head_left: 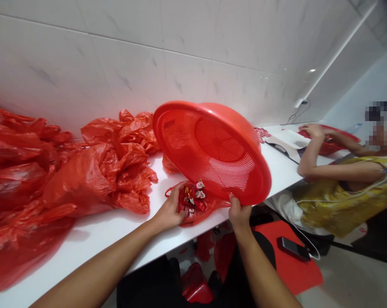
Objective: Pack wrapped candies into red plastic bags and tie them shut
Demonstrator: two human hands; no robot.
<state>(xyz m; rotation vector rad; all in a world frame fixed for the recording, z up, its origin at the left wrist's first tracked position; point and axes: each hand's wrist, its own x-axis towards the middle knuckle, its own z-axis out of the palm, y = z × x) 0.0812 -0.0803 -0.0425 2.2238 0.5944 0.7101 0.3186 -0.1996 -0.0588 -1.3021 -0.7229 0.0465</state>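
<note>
A red plastic basket (219, 141) with a mesh of small holes is tilted on its side, its mouth toward me. My right hand (240, 211) is closed on its lower rim, with the thumb over the edge and a stretched part of red plastic beside it. Below the rim lies a small red plastic bag (209, 209) with its mouth spread. Several wrapped candies (195, 196) in red wrappers sit in the bag. My left hand (170, 210) is curled around the bag's left side, next to the candies; some of its fingertips are hidden.
Large bundles of red plastic bags (81, 175) cover the left of the white table (116, 226). To the right are a white device (286, 143) and a co-worker (344, 184), whose hands are at another red basket (341, 132). A power bank (293, 248) lies on a red seat (296, 273).
</note>
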